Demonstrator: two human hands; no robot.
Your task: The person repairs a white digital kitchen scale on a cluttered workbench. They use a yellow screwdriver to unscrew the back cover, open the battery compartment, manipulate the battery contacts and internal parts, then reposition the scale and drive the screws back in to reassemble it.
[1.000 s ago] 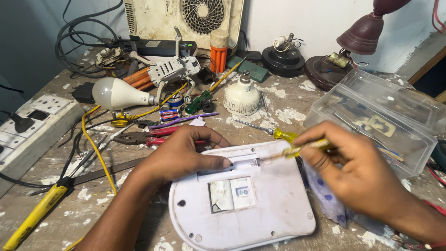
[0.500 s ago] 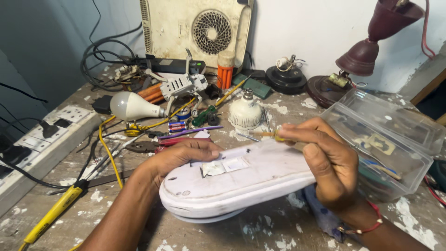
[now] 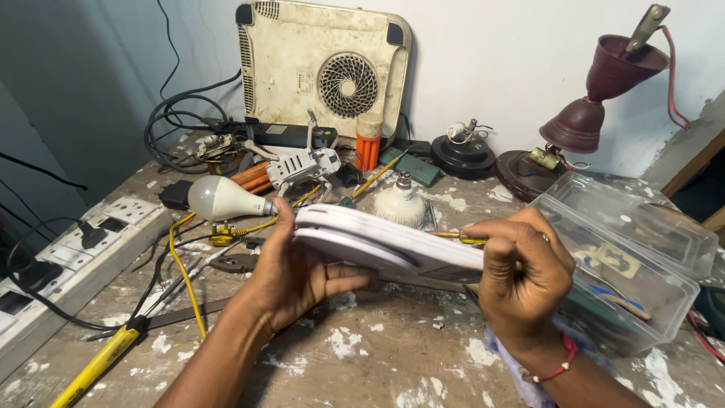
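Above the paint-flecked tabletop (image 3: 393, 347), a flat white device (image 3: 385, 243) is held edge-on, long axis left to right, clasped at its left end by the left hand (image 3: 291, 272), while the right hand (image 3: 525, 283) is closed on its right end together with a yellow-handled screwdriver (image 3: 457, 237).

Your left hand (image 3: 291, 276) is raised off the tabletop, palm turned inward, thumb up and fingers curled in a grip. Your right hand (image 3: 525, 283) is closed into a fist, knuckles toward you, a red thread around its wrist.
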